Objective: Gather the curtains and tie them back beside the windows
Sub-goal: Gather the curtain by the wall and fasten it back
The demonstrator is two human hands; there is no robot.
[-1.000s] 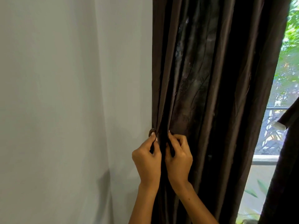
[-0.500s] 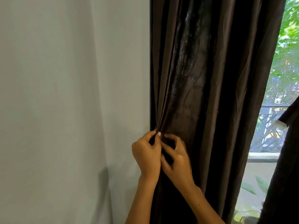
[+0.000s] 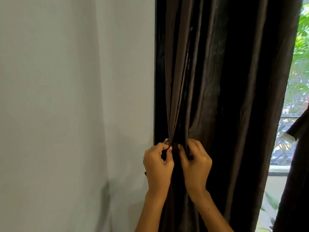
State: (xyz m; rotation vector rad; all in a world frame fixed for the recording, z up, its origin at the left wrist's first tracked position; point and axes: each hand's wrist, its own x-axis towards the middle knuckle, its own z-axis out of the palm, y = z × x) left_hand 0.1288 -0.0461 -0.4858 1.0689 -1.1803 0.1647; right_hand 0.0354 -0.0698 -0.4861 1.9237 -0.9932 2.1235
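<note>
So the dark brown curtain [image 3: 217, 81] hangs bunched up in long vertical folds right along the left side of the window [image 3: 299, 81], with its left edge sitting just beside the pale grey wall [image 3: 66, 97]. The folds all pinch in toward one spot low down near that left edge, and that's exactly where both hands are working. The left hand [image 3: 158, 162] is curled around a dark bit of fabric at the curtain's edge, thumb and fingertips closed on it, though I honestly can't tell if that's a separate tie strip or just a fold of the curtain itself since it's all the same dark colour. The right hand [image 3: 195, 161] is right next to it, nearly touching, fingers bent in and gripping the gathered folds just right of the pinch point. Both forearms come up from the bottom of the view. Further right the glass shows bright green foliage [image 3: 302, 30] outside and some kind of metal railing [image 3: 282, 139] lower down. At the far right edge there's a second dark curtain panel [image 3: 297, 181] hanging, well apart from the one being handled, with a small pale patch showing on it.
</note>
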